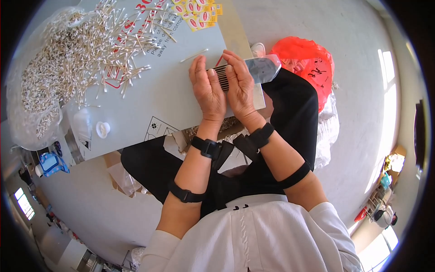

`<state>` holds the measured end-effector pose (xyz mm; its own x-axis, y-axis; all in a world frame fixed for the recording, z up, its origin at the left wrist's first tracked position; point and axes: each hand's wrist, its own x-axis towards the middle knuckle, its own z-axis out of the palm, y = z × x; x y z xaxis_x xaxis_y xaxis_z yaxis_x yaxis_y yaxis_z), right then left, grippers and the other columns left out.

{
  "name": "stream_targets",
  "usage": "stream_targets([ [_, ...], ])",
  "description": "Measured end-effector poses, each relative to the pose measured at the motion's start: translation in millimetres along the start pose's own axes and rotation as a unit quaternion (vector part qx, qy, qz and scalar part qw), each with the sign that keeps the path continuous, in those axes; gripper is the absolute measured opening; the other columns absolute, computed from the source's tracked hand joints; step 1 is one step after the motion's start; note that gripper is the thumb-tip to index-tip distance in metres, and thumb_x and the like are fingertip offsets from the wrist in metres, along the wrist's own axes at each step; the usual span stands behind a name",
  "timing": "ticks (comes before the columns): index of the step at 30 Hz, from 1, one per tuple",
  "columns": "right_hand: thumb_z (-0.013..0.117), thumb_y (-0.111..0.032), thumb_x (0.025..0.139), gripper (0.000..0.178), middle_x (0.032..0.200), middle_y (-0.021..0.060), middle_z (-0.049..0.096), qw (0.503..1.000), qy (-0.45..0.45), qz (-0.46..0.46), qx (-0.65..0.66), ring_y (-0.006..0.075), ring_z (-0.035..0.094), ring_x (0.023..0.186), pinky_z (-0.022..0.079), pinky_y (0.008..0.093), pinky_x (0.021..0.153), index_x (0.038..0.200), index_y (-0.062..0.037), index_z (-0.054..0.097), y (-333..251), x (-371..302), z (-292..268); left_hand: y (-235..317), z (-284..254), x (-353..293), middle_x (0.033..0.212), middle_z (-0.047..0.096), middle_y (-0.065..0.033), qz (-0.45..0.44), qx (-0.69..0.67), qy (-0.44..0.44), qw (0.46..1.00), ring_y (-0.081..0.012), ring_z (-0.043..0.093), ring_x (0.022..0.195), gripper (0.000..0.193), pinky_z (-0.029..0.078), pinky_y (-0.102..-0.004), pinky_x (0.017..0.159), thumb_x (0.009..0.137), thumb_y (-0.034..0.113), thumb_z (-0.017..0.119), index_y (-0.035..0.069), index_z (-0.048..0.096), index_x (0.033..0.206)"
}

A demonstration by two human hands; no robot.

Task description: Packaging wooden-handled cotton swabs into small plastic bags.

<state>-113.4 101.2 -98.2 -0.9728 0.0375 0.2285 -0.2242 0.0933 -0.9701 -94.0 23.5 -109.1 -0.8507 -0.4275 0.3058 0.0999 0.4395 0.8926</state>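
Observation:
My left hand (207, 88) and my right hand (240, 84) face each other over the near right part of the table, fingers curved. Between them they hold a row of cotton swabs (221, 78), seen as parallel pale sticks with dark gaps. The swab ends are hidden behind my palms and thumbs. Just right of my right hand, a clear plastic bag (267, 68) lies at the table edge. One loose swab (194, 55) rests beyond my left fingertips. A large heap of cotton swabs (59, 68) spreads over the table at the left, partly in a clear bag.
Yellow and white printed labels (198, 12) lie at the far edge of the grey table (131, 122). At the near left are a small white round container (103, 129) and a translucent plastic one (82, 123). A red plastic bag (306, 61) stands beyond my right knee.

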Motion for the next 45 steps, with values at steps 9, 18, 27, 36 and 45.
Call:
stream_targets([
  [9,0.064,0.002,0.085,0.016,0.103,0.0116,0.065,0.994,0.011,-0.041,-0.098,0.0205,0.064,0.088,0.051,0.0316,0.078,0.101,-0.0002,0.065,-9,22,-42,1,-4,6,0.137,0.047,-0.0216,0.028,0.005,-0.036,0.999,-0.038,0.044,0.128,0.04,0.035,-0.0456,0.109,0.099,0.013,0.048,-0.003,0.046,0.135],
  [18,0.067,-0.01,0.079,0.009,0.081,0.016,0.064,0.903,-0.162,-0.059,-0.394,0.0342,0.066,0.075,0.053,0.043,0.067,0.079,-0.0022,0.062,-9,24,-67,1,-20,1,0.151,0.039,-0.0139,0.165,0.267,-0.248,0.917,-0.0299,0.033,0.142,0.054,0.023,-0.0492,0.117,0.093,0.02,0.058,0.006,0.042,0.143],
  [27,0.062,-0.009,0.079,0.008,0.075,0.0165,0.069,0.794,-0.277,-0.006,-0.541,0.0342,0.071,0.074,0.056,0.0415,0.065,0.075,-0.005,0.068,-34,35,-41,-3,-18,-2,0.151,0.04,-0.0127,0.188,0.288,-0.235,0.909,-0.0278,0.034,0.142,0.054,0.024,-0.0483,0.117,0.093,0.021,0.059,0.007,0.043,0.143],
  [36,0.063,-0.012,0.079,0.009,0.071,0.0121,0.07,0.748,-0.28,-0.055,-0.599,0.0286,0.072,0.068,0.056,0.0379,0.056,0.074,-0.0091,0.071,-35,45,-32,-3,-17,-3,0.15,0.041,-0.0142,0.201,0.324,-0.227,0.896,-0.0272,0.034,0.143,0.058,0.022,-0.0474,0.118,0.089,0.028,0.063,0.005,0.045,0.14],
  [45,0.065,-0.016,0.072,0.013,0.076,0.015,0.071,0.771,-0.23,0.043,-0.592,0.0333,0.071,0.077,0.055,0.0406,0.067,0.074,-0.0059,0.073,-30,56,-35,-1,-17,-2,0.15,0.041,-0.0154,0.196,0.321,-0.235,0.896,-0.0279,0.033,0.143,0.06,0.021,-0.0478,0.118,0.091,0.031,0.062,0.005,0.044,0.141],
])
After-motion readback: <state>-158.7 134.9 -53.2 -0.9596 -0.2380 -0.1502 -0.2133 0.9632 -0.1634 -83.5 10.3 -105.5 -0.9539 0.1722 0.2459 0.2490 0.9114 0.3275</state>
